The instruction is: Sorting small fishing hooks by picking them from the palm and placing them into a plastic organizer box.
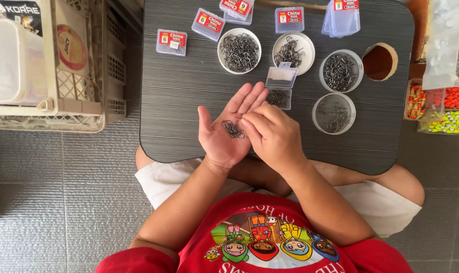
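Observation:
My left hand lies palm up over the dark table, fingers spread, with a small heap of dark metal fish hooks resting in the palm. My right hand is beside it, fingertips bent down onto the edge of that heap; whether it pinches a hook is hidden. Just beyond my fingers sits a small open clear plastic box, its lower half holding a few hooks.
Two white bowls of hooks and two clear round tubs of hooks stand behind my hands. Small labelled boxes line the far edge. A round hole is in the table's right. Crates stand left, a tray of coloured lures right.

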